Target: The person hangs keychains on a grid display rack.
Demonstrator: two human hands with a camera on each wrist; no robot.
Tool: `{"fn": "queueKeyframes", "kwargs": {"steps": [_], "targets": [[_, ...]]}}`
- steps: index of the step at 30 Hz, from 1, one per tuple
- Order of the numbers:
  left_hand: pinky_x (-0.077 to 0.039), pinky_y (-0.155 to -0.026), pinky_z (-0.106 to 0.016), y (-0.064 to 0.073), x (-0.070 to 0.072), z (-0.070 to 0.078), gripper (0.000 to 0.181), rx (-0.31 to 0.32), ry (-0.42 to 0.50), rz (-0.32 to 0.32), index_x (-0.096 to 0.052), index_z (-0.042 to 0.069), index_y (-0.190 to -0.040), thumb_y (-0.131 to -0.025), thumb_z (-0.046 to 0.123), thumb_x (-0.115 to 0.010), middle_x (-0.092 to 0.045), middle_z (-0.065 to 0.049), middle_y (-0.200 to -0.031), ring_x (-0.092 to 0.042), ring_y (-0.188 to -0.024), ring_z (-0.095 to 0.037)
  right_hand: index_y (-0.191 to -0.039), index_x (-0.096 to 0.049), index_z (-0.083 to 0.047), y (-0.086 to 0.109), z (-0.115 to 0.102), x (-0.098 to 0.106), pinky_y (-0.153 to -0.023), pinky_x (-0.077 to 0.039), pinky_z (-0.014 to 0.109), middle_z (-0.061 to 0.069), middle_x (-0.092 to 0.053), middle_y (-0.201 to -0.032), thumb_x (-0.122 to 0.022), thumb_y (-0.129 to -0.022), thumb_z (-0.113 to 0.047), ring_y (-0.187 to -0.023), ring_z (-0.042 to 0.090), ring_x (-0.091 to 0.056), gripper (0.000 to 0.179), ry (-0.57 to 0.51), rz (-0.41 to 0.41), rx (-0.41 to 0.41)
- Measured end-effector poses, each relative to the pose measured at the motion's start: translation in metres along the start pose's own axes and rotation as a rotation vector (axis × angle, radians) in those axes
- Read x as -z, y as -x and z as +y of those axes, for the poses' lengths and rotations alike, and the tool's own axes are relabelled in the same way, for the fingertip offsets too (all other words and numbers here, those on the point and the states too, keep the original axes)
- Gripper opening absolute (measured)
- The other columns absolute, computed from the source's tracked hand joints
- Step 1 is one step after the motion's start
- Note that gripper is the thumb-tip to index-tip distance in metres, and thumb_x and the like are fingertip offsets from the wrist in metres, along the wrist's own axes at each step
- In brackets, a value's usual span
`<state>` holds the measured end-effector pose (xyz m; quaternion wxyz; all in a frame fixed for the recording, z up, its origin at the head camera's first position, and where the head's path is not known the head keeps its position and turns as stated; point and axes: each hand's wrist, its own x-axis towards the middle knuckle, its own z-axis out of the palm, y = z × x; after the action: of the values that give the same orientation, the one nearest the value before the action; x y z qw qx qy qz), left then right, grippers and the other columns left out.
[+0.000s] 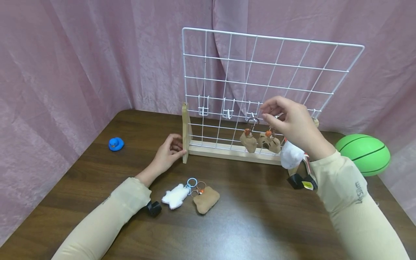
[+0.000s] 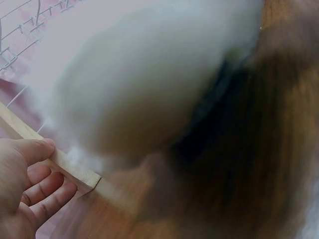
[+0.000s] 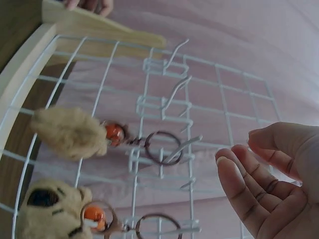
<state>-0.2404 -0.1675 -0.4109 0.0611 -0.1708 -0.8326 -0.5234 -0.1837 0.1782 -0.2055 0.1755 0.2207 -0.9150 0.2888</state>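
At its left upright, my left hand grips the wooden stand of a white wire grid, thumb on the near edge. My right hand, holding nothing, hovers before the grid's hooks, fingers bent and thumb apart from them. Close to it a tan plush keychain hangs by its ring from a hook. Beside that hangs a tan plush keychain with dark markings. A white plush shows partly behind the right forearm. Two hooks farther left carry nothing.
A white plush keychain and a tan plush keychain lie on the brown table. A blue rubber duck sits at left, a green ball at right. Pink curtain hangs behind. A blurred pale shape fills much of the left wrist view.
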Motion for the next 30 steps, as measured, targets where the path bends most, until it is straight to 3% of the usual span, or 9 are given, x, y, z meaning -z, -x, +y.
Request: {"fn": "queueKeyframes", "kwargs": {"steps": [7, 17, 30], "targets": [[-0.055, -0.076, -0.022, 0.0, 0.001, 0.0, 0.047, 0.003, 0.002, 0.001, -0.041, 0.004, -0.128, -0.088, 0.004, -0.067, -0.058, -0.02, -0.106, -0.061, -0.092, -0.029, -0.106, -0.065, -0.004, 0.013, -0.008, -0.007, -0.067, -0.047, 0.007, 0.007, -0.071, -0.091, -0.067, -0.089, -0.008, -0.077, -0.009, -0.055, 0.017, -0.072, 0.056, 0.067], [-0.055, -0.077, -0.023, 0.0, 0.0, 0.0, 0.047, -0.002, 0.002, -0.002, -0.041, 0.005, -0.128, -0.089, 0.004, -0.067, -0.057, -0.02, -0.106, -0.061, -0.093, -0.028, -0.104, -0.065, -0.002, 0.029, -0.014, -0.023, -0.065, -0.048, 0.009, 0.007, -0.071, -0.091, -0.068, -0.086, 0.0, -0.072, -0.005, -0.056, 0.018, -0.136, 0.065, 0.141], [-0.054, -0.075, -0.019, 0.0, 0.0, -0.001, 0.046, -0.014, 0.018, 0.003, -0.042, 0.004, -0.127, -0.088, 0.003, -0.067, -0.058, -0.021, -0.105, -0.061, -0.091, -0.029, -0.104, -0.066, -0.006, 0.042, -0.009, -0.06, -0.066, -0.052, 0.018, 0.004, -0.07, -0.094, -0.068, -0.087, -0.004, -0.081, 0.003, -0.062, 0.017, -0.198, -0.028, 0.146]]}}
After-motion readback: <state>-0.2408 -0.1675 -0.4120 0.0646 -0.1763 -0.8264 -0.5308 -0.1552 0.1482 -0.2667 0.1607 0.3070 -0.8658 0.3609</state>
